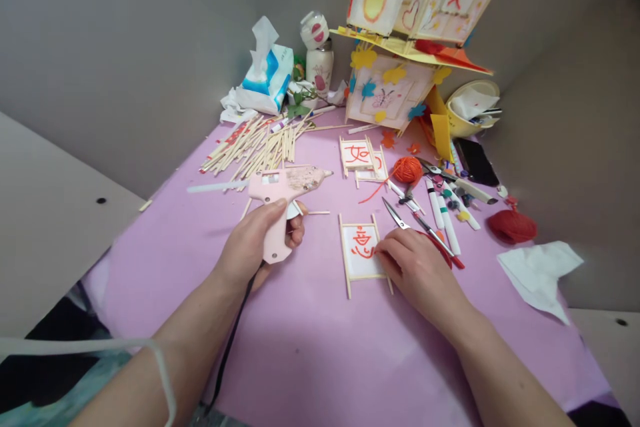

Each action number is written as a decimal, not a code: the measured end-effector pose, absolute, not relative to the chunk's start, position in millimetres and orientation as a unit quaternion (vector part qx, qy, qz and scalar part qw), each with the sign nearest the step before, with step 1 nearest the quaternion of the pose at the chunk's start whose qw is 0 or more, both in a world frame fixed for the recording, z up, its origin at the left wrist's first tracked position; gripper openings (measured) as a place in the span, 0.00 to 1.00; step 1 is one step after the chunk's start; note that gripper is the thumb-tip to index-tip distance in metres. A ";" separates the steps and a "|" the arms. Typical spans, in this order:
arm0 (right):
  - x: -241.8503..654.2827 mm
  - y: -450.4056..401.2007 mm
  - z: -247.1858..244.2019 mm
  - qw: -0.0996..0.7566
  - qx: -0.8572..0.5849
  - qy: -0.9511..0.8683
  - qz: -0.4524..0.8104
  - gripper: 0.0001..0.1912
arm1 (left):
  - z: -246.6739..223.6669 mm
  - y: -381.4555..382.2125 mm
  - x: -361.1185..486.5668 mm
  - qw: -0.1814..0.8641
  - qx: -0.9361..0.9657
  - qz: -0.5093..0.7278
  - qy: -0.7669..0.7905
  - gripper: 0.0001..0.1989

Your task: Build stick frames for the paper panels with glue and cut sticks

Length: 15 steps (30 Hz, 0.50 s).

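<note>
Glue gun (280,188), smooth plastic; panel (361,260), matt paper; sticks (267,150), bare wood; scissors (397,215), shiny metal.

The left forearm (173,333) is slanting inward, the left hand (251,237) wrapping into a firm grip; the right forearm (505,360) is angling oppositely, the right hand (423,267) facing palm-down, fingers (389,249) bending.

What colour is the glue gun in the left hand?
The glue gun in the left hand is pale pink, seen best in the head view.
</note>
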State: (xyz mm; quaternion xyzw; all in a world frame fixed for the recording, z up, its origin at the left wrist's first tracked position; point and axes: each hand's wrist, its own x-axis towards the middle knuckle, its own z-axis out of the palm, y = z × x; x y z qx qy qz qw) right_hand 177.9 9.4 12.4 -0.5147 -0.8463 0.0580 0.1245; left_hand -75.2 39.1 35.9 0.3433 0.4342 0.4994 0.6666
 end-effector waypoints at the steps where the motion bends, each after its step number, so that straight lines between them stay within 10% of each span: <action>1: 177.5 8.9 12.5 0.123 -0.515 -0.847 0.053 0.09 | 35.7 39.1 -75.3 0.666 0.342 0.500 0.434 0.13; 15: 182.0 -5.4 11.8 0.170 -0.501 -0.848 0.038 0.13 | 37.2 39.9 -74.5 0.666 0.335 0.502 0.440 0.13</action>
